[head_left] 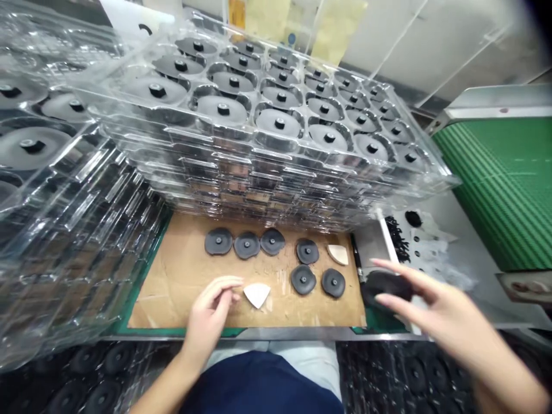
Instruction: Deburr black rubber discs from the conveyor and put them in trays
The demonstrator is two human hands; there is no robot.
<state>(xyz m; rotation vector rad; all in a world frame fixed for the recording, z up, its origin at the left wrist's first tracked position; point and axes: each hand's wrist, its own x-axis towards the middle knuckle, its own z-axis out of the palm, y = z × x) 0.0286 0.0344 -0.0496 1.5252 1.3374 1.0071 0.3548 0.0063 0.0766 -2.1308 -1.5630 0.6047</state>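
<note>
My left hand [214,307] is over the cardboard with its fingers loosely bent and nothing visible in them. Just right of its fingertips lies a white rounded-triangle piece [257,295]. At the right, my right hand [425,299], blurred by motion, has its thumb and fingers around a black disc [386,289] beside the cardboard's edge. Several dark grey discs with small central stems, such as one grey disc [303,279], lie on the cardboard sheet [172,276]. A cream wedge-shaped piece [338,254] rests near the right end.
Stacked clear plastic trays [267,155] full of grey discs stand behind the cardboard. Another tray stack [77,230] rises at the left. A green conveyor belt [513,184] runs at the right, near small black parts [399,238] in a white-edged bin.
</note>
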